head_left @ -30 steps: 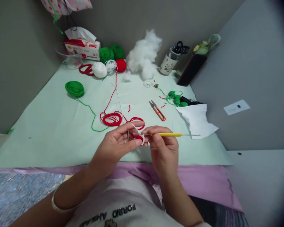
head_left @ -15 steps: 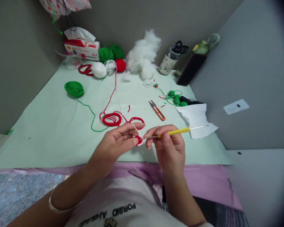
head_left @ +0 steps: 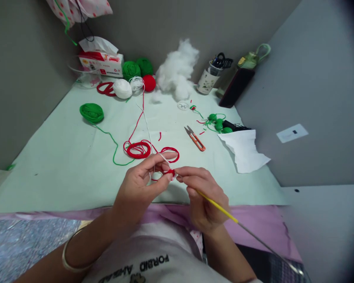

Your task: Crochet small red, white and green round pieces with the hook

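The hook (head_left: 216, 205) has swung since the earlier frame, its far end now slanting down rightward. The right hand (head_left: 205, 196) pinches it, likely for fine control. The left hand (head_left: 141, 179) pinches the red piece (head_left: 171, 173) near the right fingertips, with white yarn (head_left: 164, 158) over 1 finger, probably for tension. Snips (head_left: 195, 139) lie beyond, seemingly within reach.

Red-and-white crocheted piece (head_left: 171, 173), hook (head_left: 228, 214) with a yellow handle.
Yarn balls (head_left: 91, 113) come in green, white and red; the counter (head_left: 61, 173) is pale mint, the snips (head_left: 198, 142) orange-handled, the stuffing (head_left: 177, 74) white, the tissue pack (head_left: 106, 65) red and white, the cloth (head_left: 91, 8) pale pink with red dots.
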`<state>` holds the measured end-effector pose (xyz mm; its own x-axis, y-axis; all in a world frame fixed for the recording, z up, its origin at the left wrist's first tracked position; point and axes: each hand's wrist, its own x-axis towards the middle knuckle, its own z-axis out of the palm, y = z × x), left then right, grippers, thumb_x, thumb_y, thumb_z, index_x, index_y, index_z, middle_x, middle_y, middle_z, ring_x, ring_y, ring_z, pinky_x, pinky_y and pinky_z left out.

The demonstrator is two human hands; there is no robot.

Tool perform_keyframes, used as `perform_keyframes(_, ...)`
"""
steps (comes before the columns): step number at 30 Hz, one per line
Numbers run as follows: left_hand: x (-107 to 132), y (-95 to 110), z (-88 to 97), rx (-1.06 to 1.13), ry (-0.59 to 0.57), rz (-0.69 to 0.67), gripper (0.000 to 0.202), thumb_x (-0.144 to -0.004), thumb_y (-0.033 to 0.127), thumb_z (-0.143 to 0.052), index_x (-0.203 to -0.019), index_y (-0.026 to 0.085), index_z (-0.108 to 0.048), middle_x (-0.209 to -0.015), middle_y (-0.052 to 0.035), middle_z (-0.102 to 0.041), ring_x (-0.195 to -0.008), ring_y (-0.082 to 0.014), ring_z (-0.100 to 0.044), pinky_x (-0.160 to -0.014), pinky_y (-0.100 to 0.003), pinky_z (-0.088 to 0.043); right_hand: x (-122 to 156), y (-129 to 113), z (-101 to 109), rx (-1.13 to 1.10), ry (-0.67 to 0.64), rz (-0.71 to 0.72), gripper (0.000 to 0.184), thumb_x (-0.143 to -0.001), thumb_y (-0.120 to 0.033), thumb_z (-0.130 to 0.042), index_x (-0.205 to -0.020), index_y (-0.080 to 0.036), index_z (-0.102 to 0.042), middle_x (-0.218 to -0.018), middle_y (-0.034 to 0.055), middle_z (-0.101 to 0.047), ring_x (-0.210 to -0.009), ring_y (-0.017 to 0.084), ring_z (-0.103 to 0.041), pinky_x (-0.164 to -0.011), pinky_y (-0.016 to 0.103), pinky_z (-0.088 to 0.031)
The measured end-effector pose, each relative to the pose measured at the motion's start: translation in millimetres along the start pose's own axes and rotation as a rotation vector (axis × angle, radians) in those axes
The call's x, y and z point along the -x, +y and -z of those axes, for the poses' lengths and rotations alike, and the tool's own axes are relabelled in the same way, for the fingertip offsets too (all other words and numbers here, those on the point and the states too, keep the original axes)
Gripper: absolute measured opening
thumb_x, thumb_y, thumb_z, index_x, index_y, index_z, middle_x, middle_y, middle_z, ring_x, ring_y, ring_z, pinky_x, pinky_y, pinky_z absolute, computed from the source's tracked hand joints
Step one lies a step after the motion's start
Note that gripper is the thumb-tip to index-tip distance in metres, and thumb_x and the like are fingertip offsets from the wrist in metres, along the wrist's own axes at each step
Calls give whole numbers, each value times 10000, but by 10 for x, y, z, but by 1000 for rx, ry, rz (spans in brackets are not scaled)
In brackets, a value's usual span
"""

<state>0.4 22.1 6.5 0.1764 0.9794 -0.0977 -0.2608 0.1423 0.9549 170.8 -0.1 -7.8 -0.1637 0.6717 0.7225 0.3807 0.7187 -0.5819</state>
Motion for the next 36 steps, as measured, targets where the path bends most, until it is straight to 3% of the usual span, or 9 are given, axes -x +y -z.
perform_keyframes(5,-10,34,-80,261,-1,150,442,-761,191,-901,-1188,268,-816,-827,27,-671,-815,-114,-606,-781,-214,-494,46,37,-66,327,17,103,452,-946,-58,-682,-1313,-323,-700,-1075,53,-742,-988,214,-752,-785,338,-652)
perform_keyframes(9,-51,33,-52,516,-119,420,372,-806,250,-855,-1174,207,-826,-850,-16,-705,-814,-127,-631,-825,-256,-532,17,50,-80,99,115,-43,338,-999,-113,-617,-1251,-304,-737,-1025,54,-749,-908,214,-744,-753,371,-650)
perform_keyframes(12,-61,12,-10,454,-86,351,368,-825,230,-843,-1192,219,-824,-837,-2,-691,-832,-125,-630,-850,-250,-520,-46,46,-79,-294,244,-304,220,-1048,-190,-559,-1108,-267,-756,-912,36,-729,-696,161,-688,-598,321,-610)
perform_keyframes(15,-47,-14,-17,346,-79,237,380,-847,215,-837,-1221,279,-812,-872,9,-701,-878,-121,-632,-860,-232,-500,-87,41,-110,-428,253,-380,175,-1039,-219,-597,-1033,-260,-767,-923,39,-746,-741,167,-708,-593,303,-604)
perform_keyframes(21,-53,-52,-103,279,-29,125,424,-807,235,-904,-1216,290,-804,-896,13,-722,-895,-124,-623,-848,-227,-490,11,12,-160,1,148,-113,350,-992,-68,-619,-1246,-274,-745,-1090,70,-780,-981,211,-739,-807,378,-644)
perform_keyframes(25,-81,-59,-85,459,-86,304,503,-761,255,-942,-1240,252,-788,-840,11,-704,-830,-117,-626,-839,-233,-496,48,14,-103,200,62,-15,373,-978,-89,-648,-1271,-295,-752,-1168,83,-754,-1035,230,-731,-827,391,-647)
perform_keyframes(28,-94,-47,-26,545,-149,400,448,-797,246,-911,-1228,211,-795,-832,-1,-696,-811,-109,-618,-859,-236,-496,-9,26,-57,-70,202,-216,284,-994,-116,-637,-1158,-295,-785,-993,42,-756,-833,180,-717,-714,343,-627)
perform_keyframes(31,-90,-28,3,535,-129,357,395,-817,245,-891,-1201,206,-809,-803,8,-682,-795,-101,-609,-846,-221,-492,-75,32,-60,-431,339,-448,175,-1016,-204,-637,-1015,-275,-797,-861,9,-709,-626,121,-629,-555,273,-563)
perform_keyframes(36,-50,-39,-60,360,-92,223,357,-827,195,-875,-1169,273,-810,-872,17,-736,-862,-124,-675,-880,-240,-516,-77,37,-157,-516,265,-471,114,-993,-274,-690,-994,-272,-804,-934,45,-763,-802,168,-691,-606,281,-577)
